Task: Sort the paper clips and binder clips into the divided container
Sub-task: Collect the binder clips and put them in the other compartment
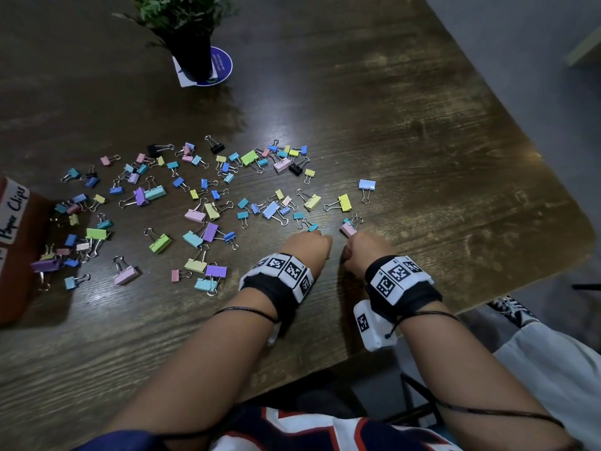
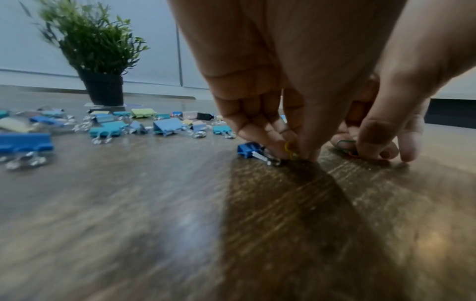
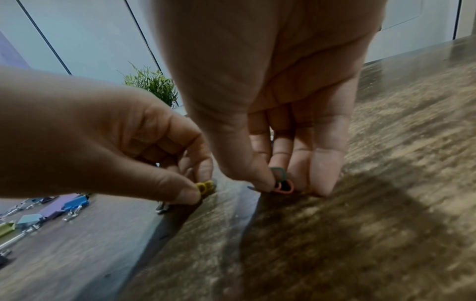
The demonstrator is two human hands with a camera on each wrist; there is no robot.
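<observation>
On the table [image 1: 422, 141], a dark wood-grain top w/ a worn, glossy finish, lie scattered binder clips [image 1: 195, 196]: folded-metal wedge bodies in pastel and black, each w/ bright wire loop handles. They spread from centre to left; a brown container [image 1: 16, 255] w/ a handwritten "Paper Clips" label sits at the left edge. A plant [image 1: 185, 24] in a black pot stands at the far side on a round blue coaster [image 1: 224, 65].

Left hand [image 1: 307, 249]: fingers curled down, tips on the table. Thumb and fingertip pinch a yellow paper clip [image 2: 290, 149], thin coated wire bent in rounded loops. A blue clip [image 2: 248, 149] lies touching the outer fingers, just left of the pinch.

Right hand [image 1: 364, 250]: fingers curled down, tips at the table, just beside the left hand. Thumb and forefinger pinch a green paper clip [image 3: 279, 173] and an orange paper clip [image 3: 284, 186], both rounded wire loops, the orange one lower, at the tabletop. A pink clip [image 1: 348, 228] lies at the fingertips on the far side.

View differences: head view shows the full spread, the container and both wrist bands w/ black-and-white markers, but the paper clips are hidden under the hands. Wrist views show the paper clips and pinch points; neither shows the container. Left wrist view is blurred at the edges. Right wrist view also shows the left hand's pinch from the side.
</observation>
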